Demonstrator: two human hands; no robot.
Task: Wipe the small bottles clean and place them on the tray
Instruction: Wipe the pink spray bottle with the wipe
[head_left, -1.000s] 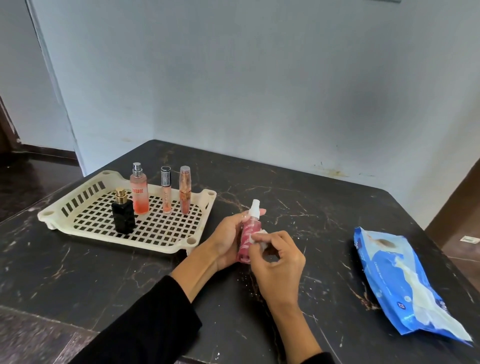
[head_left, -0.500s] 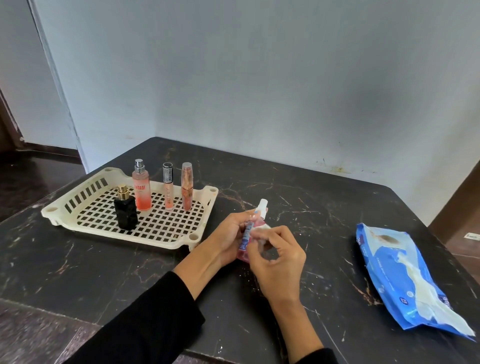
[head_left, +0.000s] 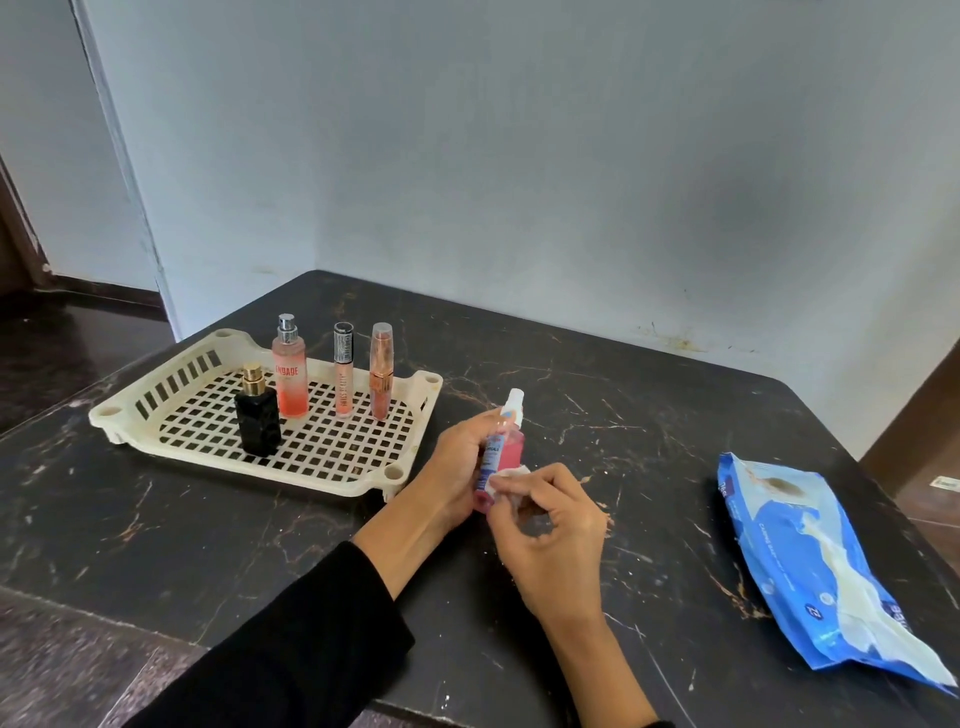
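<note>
On the left, cream tray (head_left: 156, 413) with four bottles standing upright; just right of its near corner, left hand (head_left: 457, 467) curled round the pink spray bottle (head_left: 506, 447), long axis near upright, cap tipped slightly away. Right hand (head_left: 550, 525) just beside, fingers pinched on a white wipe (head_left: 511, 475) against the bottle's lower side. Probably: tray leftward, left hand nearer.
</note>
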